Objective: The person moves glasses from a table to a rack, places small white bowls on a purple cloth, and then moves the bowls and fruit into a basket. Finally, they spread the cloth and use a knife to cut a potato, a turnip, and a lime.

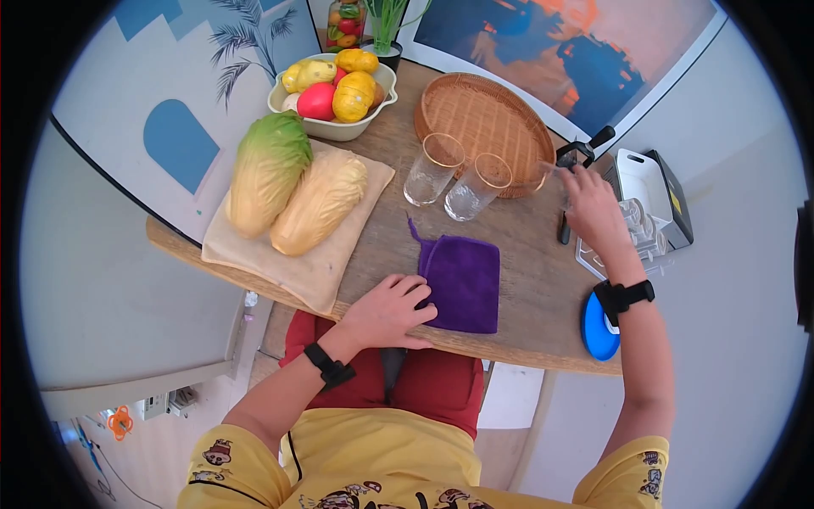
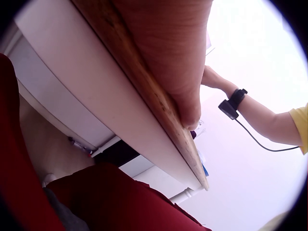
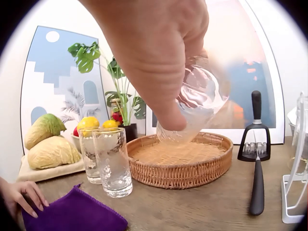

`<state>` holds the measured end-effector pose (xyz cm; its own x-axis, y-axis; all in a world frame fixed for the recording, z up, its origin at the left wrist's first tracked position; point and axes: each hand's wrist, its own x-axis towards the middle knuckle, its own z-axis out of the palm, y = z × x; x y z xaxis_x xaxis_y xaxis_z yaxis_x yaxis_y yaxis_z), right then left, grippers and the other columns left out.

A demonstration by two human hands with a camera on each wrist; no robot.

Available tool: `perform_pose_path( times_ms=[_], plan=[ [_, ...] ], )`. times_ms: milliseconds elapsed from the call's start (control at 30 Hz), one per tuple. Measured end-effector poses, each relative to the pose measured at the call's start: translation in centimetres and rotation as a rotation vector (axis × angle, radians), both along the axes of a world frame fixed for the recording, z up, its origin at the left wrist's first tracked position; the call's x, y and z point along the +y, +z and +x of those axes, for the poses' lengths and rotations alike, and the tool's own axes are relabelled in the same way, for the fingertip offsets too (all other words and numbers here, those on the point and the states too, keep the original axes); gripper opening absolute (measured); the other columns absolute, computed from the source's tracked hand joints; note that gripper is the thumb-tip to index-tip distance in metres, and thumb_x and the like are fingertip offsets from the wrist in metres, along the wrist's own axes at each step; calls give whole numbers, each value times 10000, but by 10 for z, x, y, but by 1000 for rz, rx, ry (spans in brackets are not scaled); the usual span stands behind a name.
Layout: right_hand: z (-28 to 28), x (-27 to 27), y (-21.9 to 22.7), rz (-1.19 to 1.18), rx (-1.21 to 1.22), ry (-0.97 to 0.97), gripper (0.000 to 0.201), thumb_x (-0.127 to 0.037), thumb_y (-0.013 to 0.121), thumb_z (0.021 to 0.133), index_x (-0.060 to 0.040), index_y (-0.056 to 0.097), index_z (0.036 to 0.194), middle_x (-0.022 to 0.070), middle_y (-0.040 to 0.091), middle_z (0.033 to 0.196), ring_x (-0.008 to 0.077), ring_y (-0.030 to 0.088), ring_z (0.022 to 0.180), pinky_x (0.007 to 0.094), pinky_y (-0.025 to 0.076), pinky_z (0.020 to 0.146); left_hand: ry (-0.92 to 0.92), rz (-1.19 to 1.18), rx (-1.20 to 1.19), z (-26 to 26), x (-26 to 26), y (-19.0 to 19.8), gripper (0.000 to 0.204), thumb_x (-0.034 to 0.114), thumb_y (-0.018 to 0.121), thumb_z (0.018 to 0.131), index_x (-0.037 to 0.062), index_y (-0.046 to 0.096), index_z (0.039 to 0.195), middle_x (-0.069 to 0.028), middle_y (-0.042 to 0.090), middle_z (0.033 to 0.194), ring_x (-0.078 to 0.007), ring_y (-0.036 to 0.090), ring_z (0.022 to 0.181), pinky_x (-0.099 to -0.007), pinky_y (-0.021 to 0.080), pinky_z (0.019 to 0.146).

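My right hand (image 1: 596, 212) is raised at the right side of the table and grips a clear drinking glass (image 3: 202, 96), which tilts above the table in the right wrist view. Two more clear glasses, one (image 1: 432, 174) and another (image 1: 476, 191), stand upright side by side in front of a round woven tray (image 1: 483, 119). Near the front edge lies a folded purple cloth (image 1: 465, 284). My left hand (image 1: 386, 310) rests at that edge, its fingertips touching the cloth's left side.
Two cabbages (image 1: 271, 178) lie on a beige mat (image 1: 326, 263), with a fruit bowl (image 1: 339, 130) behind. To the right are black-handled tools (image 3: 257, 190), a white rack (image 1: 587, 257) with several glasses, a white-and-black bin (image 1: 649, 182) and a blue plate (image 1: 598, 339).
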<state>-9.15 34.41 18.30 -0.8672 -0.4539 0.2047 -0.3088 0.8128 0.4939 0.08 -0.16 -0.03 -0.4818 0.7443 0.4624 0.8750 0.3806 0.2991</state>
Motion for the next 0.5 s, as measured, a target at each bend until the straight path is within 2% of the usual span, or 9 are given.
perform_pose_path(
  times_ms=[33, 67, 100, 167, 200, 267, 367, 400, 500],
  plan=[
    [5, 5, 4, -148, -34, -93, 678, -67, 762, 752, -42, 518, 1384, 161, 598, 1289, 315, 570, 1218, 426, 472, 1012, 2, -1, 2, 0, 0, 0, 521, 539, 772, 757, 108, 640, 1019, -105, 584, 1130, -311, 538, 1214, -439, 457, 993],
    [11, 11, 4, -247, 25, -95, 667, -114, 764, 796, -20, 497, 1400, 181, 610, 1296, 328, 589, 1211, 405, 474, 1027, 0, 1, 1, 1, 0, 0, 521, 539, 772, 757, 108, 640, 1019, -105, 584, 1130, -311, 538, 1214, -439, 457, 993],
    [16, 13, 4, -245, 26, -97, 667, -114, 764, 796, -20, 497, 1400, 181, 610, 1296, 328, 589, 1211, 405, 474, 1027, 1, -2, -5, 0, 0, -1, 505, 531, 770, 762, 115, 635, 1013, -103, 585, 1148, -308, 532, 1218, -439, 452, 997],
    [28, 13, 4, -892, -12, -349, 695, -162, 760, 856, 1, 445, 1453, 194, 627, 1308, 303, 616, 1198, 386, 479, 1025, -1, -4, -10, 1, 0, -1, 489, 522, 768, 766, 121, 630, 1008, -102, 586, 1166, -306, 525, 1222, -440, 447, 1002],
    [32, 15, 0, -891, -8, -349, 695, -162, 760, 856, 1, 445, 1453, 194, 627, 1308, 303, 616, 1198, 386, 479, 1025, 2, -7, -11, 0, 0, 0, 492, 523, 768, 766, 120, 628, 1009, -103, 588, 1166, -307, 525, 1223, -441, 446, 1005],
    [39, 21, -18, -1750, -127, -247, 826, -225, 789, 868, 3, 346, 1526, 193, 638, 1299, 271, 623, 1182, 381, 486, 1002, -2, -13, -13, 1, 1, 1, 494, 524, 768, 765, 119, 626, 1010, -105, 589, 1166, -308, 524, 1223, -443, 445, 1007],
    [42, 8, -43, -1746, -148, -267, 917, -246, 806, 861, -20, 271, 1570, 188, 624, 1303, 259, 614, 1174, 387, 498, 984, 2, -19, 4, 1, 1, 1, 497, 528, 765, 764, 118, 623, 1005, -104, 589, 1159, -310, 523, 1224, -444, 443, 1007],
    [42, -1, -50, -1672, -136, -278, 945, -230, 801, 858, -29, 233, 1586, 198, 609, 1304, 254, 614, 1163, 377, 497, 981, 3, -18, 4, 1, 1, 2, 498, 531, 764, 764, 118, 620, 1002, -103, 589, 1155, -310, 523, 1225, -444, 442, 1007],
    [38, -26, -61, -1646, -148, -254, 945, -231, 798, 856, -31, 234, 1589, 212, 592, 1317, 252, 610, 1161, 379, 497, 978, 5, -23, 3, 1, 1, 3, 497, 535, 759, 766, 118, 617, 996, -102, 588, 1150, -310, 522, 1227, -445, 442, 1007]
  ],
)
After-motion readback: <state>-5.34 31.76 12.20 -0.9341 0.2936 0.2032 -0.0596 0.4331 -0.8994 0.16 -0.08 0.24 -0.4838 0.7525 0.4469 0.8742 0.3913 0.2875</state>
